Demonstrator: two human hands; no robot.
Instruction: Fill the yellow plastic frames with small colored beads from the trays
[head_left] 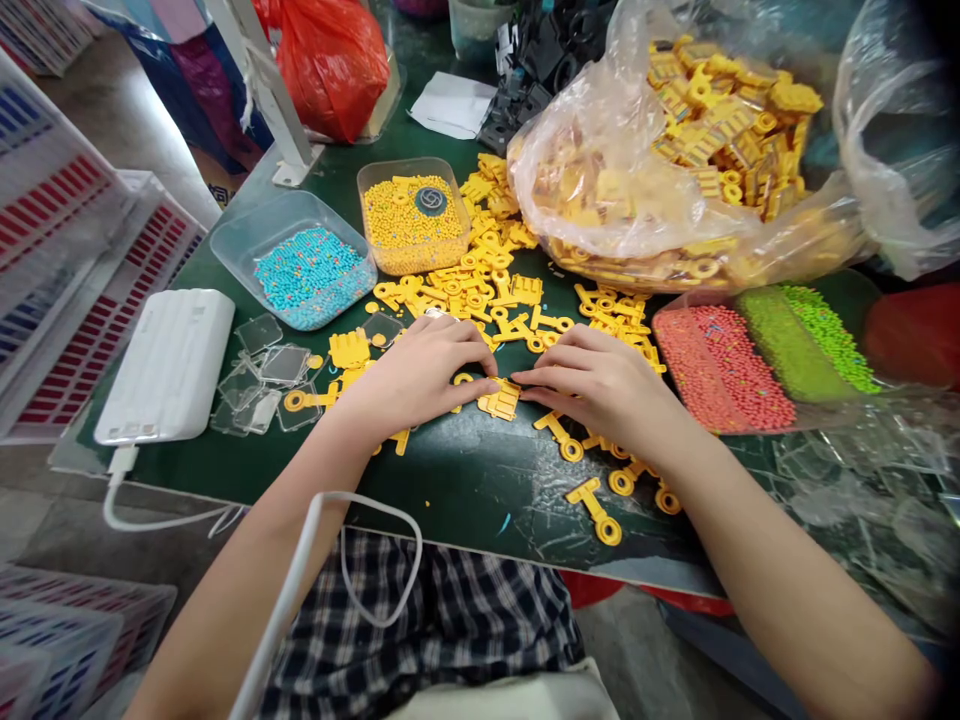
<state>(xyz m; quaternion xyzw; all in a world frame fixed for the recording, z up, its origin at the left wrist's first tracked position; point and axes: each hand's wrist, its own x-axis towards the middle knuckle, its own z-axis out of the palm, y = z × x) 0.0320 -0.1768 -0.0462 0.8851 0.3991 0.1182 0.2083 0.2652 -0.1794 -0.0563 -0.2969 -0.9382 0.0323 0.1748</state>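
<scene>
A small yellow plastic piece (500, 399) with raised bars lies at the middle of the near table, between my two hands. The thumb and index finger of my left hand (427, 368) are closed at its left edge. From the other side, the bent fingers of my right hand (600, 378) meet its right edge. Loose yellow T-shaped parts with ring ends (598, 512) lie by my right wrist. More yellow parts (480, 285) are heaped just beyond my fingers. Clear square plates (281, 365) lie left of my left hand.
Tubs of blue beads (307, 275), yellow beads (409, 225), and pink and green beads (731, 365) surround the work area. A plastic bag of yellow parts (600, 190) stands at the back right. A white power bank (166, 365) trails a cable (300, 560) across my left forearm.
</scene>
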